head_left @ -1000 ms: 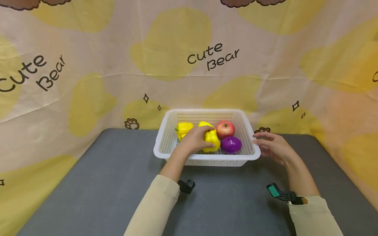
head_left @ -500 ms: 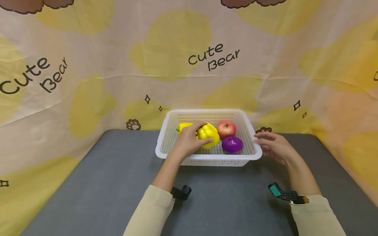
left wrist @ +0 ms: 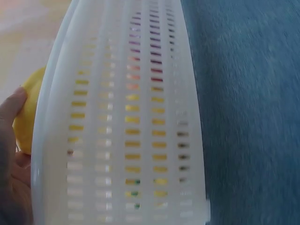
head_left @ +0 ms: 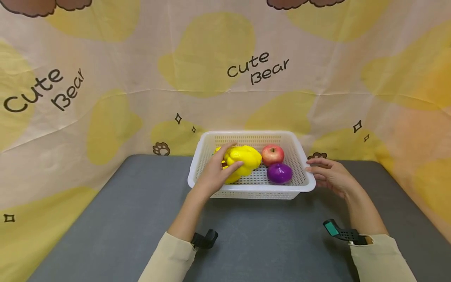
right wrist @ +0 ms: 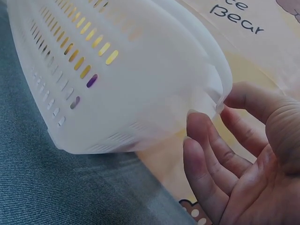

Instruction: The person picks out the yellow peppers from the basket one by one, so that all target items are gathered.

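Observation:
A white plastic basket stands on the table with yellow bell peppers, a red apple and a round purple vegetable, perhaps an onion, inside. My left hand holds one yellow bell pepper between thumb and fingers, over the basket's left half. In the left wrist view this bell pepper shows above the rim. Another yellow bell pepper lies beneath it, partly hidden by my hand. At the basket's right end, my right hand grips the rim with its fingertips; the right wrist view shows fingers bent at the wall.
The dark grey table stretches in front of the basket and to both sides. Behind it hangs a patterned cloth with printed words, close to the basket's far side. Each wrist wears a black strap.
My left hand has moved left with the yellow bell pepper, which has risen a little and turned. My right hand has stayed at the basket's right rim.

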A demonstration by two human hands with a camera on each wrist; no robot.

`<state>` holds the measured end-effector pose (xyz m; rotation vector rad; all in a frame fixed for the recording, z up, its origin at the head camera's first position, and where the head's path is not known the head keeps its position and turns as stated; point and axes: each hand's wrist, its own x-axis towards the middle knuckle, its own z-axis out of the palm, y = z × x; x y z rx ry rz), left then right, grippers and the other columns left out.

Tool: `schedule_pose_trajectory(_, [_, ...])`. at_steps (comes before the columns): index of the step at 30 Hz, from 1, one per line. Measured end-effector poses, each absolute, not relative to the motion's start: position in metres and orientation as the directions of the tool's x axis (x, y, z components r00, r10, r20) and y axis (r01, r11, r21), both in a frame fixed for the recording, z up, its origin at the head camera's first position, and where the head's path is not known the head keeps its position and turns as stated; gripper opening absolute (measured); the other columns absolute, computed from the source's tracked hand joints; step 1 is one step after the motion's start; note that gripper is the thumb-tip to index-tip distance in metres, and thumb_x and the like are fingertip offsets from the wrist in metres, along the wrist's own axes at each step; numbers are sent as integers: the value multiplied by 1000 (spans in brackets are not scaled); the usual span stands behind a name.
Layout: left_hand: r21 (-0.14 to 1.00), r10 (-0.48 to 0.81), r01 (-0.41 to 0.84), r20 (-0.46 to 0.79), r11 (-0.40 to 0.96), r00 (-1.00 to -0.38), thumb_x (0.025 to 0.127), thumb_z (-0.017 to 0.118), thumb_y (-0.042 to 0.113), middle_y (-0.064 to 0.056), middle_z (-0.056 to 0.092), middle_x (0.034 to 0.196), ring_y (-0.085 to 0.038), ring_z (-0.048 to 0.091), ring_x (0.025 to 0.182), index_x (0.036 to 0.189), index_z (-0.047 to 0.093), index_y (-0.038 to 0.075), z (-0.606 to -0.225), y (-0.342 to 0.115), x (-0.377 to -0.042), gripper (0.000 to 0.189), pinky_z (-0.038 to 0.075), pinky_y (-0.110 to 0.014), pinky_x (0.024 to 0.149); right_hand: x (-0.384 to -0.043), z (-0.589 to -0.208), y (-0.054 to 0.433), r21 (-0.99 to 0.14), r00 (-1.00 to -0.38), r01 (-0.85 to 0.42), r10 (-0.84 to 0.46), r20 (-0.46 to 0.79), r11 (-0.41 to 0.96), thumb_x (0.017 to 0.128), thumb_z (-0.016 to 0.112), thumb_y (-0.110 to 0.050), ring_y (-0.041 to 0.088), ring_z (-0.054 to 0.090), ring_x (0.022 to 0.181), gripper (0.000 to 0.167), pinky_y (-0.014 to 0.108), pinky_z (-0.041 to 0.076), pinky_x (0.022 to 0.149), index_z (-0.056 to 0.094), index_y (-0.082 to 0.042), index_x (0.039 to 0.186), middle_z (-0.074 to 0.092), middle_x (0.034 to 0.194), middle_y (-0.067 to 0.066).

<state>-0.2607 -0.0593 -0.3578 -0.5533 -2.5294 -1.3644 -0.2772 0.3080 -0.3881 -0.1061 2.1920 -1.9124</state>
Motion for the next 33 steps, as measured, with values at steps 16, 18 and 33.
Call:
schedule_pose_trajectory(16, [766, 14, 463, 512, 446, -859, 94, 73, 31, -12, 65, 130, -29, 69, 113, 136, 58, 16, -355, -113, -266, 46, 60, -41, 92, -277, -391, 317, -981, -974, 85, -195, -119, 176, 98, 67, -25, 6, 74, 86, 11, 32, 63, 76, 66, -34, 104, 70, 96, -18])
schedule_pose_trajectory(18, [782, -30, 450, 511, 432, -859, 93, 74, 29, -12, 65, 131, -30, 70, 114, 135, 59, 15, -357, -122, -264, 47, 59, -41, 93, -279, -393, 316, -981, -973, 79, -202, -114, 178, 98, 67, -25, 7, 74, 87, 11, 33, 63, 77, 66, -33, 106, 70, 97, -17])
schedule_pose_trajectory(33, [817, -249, 380, 514, 435, -821, 86, 81, 19, -14, 64, 134, -29, 65, 120, 129, 63, 2, -374, -160, -273, 49, 56, -27, 97, -280, -390, 310, -980, -973, 66, -205, -105, 190, 97, 69, -24, 7, 74, 88, 14, 35, 63, 79, 66, -28, 110, 69, 98, -16])
